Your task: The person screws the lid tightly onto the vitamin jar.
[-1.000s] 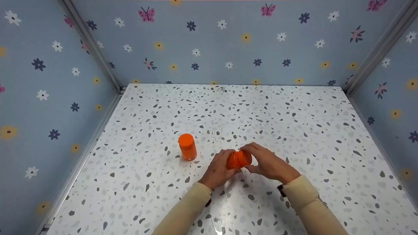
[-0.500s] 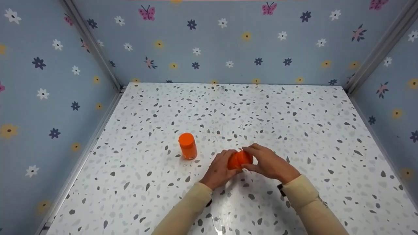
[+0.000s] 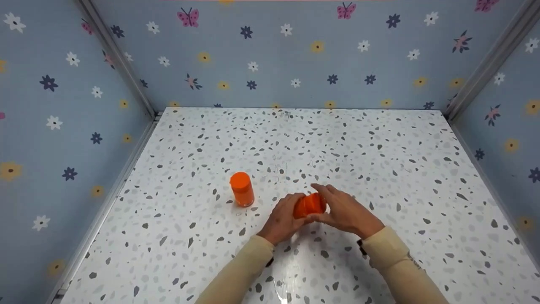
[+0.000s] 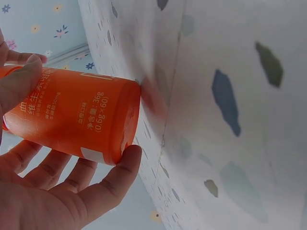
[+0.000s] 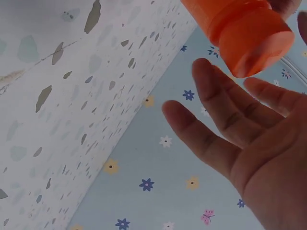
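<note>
An orange supplement bottle with white print leans tilted in my left hand, its orange cap facing right. In the left wrist view, my left thumb lies across the printed side of the bottle and the fingers curve beneath, one fingertip at the base. The base is close to the white speckled surface. My right hand is around the cap end with its fingers spread. The right wrist view shows those fingers loosely extended, with a gap between them and the cap.
A second orange bottle stands upright to the left of my hands, cap on. The speckled white tabletop is bordered by blue flower-patterned panels at the back and both sides, with grey metal posts at the corners.
The right fingers were on the cap of the held bottle and have now spread away from it. The left hand keeps its grip, and the standing bottle has stayed put.
</note>
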Demonstrator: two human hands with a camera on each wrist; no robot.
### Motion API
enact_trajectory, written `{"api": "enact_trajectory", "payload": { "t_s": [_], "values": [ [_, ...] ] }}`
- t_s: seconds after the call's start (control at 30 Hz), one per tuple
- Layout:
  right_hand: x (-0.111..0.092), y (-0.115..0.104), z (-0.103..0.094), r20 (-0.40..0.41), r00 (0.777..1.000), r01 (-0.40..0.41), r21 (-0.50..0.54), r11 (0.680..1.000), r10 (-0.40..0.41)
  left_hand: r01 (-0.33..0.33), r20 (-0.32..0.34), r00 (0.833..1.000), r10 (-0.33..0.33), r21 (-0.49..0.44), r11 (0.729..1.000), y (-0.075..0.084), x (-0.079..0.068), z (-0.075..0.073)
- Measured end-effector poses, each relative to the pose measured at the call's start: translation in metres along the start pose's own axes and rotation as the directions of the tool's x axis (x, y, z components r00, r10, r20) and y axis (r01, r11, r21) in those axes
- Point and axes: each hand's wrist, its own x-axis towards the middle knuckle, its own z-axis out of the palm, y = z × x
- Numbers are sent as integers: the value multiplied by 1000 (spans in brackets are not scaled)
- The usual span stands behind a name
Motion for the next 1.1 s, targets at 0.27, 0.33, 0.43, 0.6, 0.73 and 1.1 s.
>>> {"api": "enact_trajectory", "payload": {
  "t_s": [0.27, 0.33, 0.43, 0.6, 0.73, 1.1],
  "values": [
    [-1, 0, 0, 4, 990, 139, -7, 990, -139, -4, 2, 1000, 4, 27, 1000, 2, -1, 0],
    [-1, -1, 2, -1, 993, 118, -12, 993, -118, -5, 0, 1000, 5, 29, 1000, 2, -1, 0],
    [0, -2, 3, -11, 997, 81, -15, 997, -81, -5, -3, 1000, 5, 22, 1000, 2, -1, 1],
    [2, -4, 6, -24, 1000, -13, -15, 1000, 13, -12, -8, 1000, 12, 3, 1000, 1, -1, 1],
    [4, -6, 8, -35, 996, -84, -25, 996, 83, -24, -15, 1000, 24, -6, 1000, 0, -2, 1],
    [0, -2, 2, 41, 999, 23, 7, 1000, -23, -30, -12, 999, 30, 17, 999, -1, -1, 0]
  ]
}}
